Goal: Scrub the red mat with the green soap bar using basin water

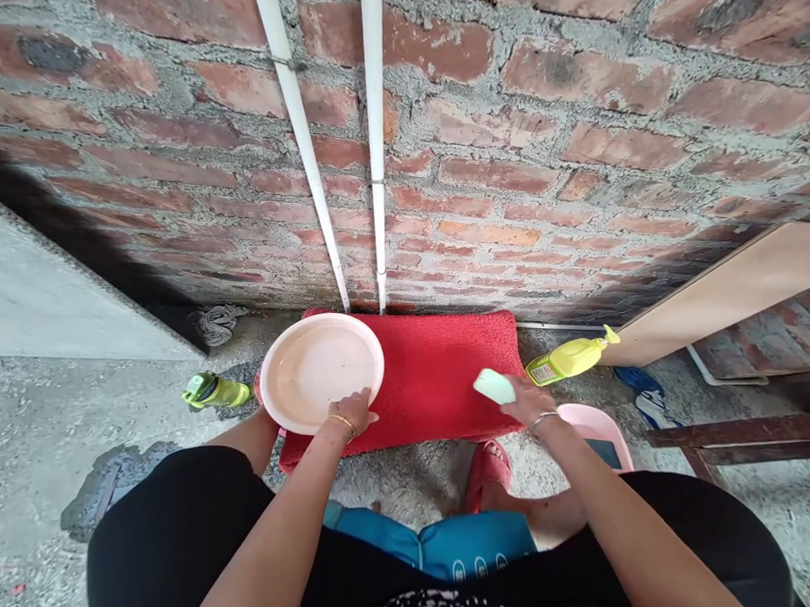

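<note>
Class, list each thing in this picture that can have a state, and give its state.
Left hand, on the rim of the basin
Right hand, holding a pale green block
Basin, upright; contents hard to tell
Red cloth, spread out
Pump bottle, standing, pump on
Green bottle, standing, lid on
Pink tub, holding something dark
Grey rag, crumpled
Floor, dark in patches, looks wet

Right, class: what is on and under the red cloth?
On its left end sits a pale pink basin, the left hand at its rim. The right hand holds a pale green object at the right end. Whatever lies under the red cloth is hidden.
</note>
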`<state>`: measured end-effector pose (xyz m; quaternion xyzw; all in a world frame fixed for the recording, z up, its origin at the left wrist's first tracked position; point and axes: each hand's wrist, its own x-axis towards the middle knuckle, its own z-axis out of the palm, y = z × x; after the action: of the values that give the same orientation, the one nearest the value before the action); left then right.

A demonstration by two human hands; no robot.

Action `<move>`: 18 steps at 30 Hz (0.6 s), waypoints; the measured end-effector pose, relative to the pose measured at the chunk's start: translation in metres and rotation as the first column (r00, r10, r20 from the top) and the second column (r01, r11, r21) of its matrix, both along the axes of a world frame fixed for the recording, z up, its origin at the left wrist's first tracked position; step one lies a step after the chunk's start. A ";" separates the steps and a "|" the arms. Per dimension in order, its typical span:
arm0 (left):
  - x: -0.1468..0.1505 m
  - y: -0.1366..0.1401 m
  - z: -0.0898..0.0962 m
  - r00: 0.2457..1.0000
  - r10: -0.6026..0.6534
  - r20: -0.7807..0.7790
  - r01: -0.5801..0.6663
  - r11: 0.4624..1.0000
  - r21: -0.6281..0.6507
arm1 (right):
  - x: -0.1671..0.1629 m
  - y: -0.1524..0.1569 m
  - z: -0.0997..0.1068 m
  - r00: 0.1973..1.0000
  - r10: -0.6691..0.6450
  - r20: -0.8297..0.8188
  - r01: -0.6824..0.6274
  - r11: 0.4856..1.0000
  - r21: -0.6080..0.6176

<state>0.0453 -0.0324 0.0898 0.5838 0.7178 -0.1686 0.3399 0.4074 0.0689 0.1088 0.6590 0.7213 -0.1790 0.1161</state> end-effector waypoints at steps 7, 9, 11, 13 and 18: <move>0.002 -0.005 -0.013 0.999 -0.014 -0.044 0.015 1.000 0.020 | -0.171 -0.018 -0.033 0.793 0.596 -0.126 -0.607 0.792 -0.069; 0.001 -0.004 -0.014 0.999 -0.009 -0.043 0.009 1.000 0.014 | -0.183 -0.013 -0.040 0.784 0.608 -0.125 -0.619 0.781 -0.082; 0.001 -0.003 -0.014 0.999 -0.012 -0.042 0.013 1.000 0.007 | -0.170 -0.003 -0.043 0.801 0.589 -0.105 -0.597 0.797 -0.087; 0.002 -0.002 -0.012 0.999 -0.020 -0.043 0.020 1.000 0.002 | -0.132 0.010 -0.043 0.843 0.534 -0.064 -0.538 0.839 -0.086; 0.005 0.000 -0.007 0.997 -0.037 -0.072 0.037 0.999 -0.001 | 0.010 0.027 -0.026 0.977 0.185 0.108 -0.175 0.980 -0.096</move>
<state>0.0505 -0.0326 0.0823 0.5904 0.7187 -0.1955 0.3108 0.4174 0.0964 0.0828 0.5945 0.7617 -0.1601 0.2020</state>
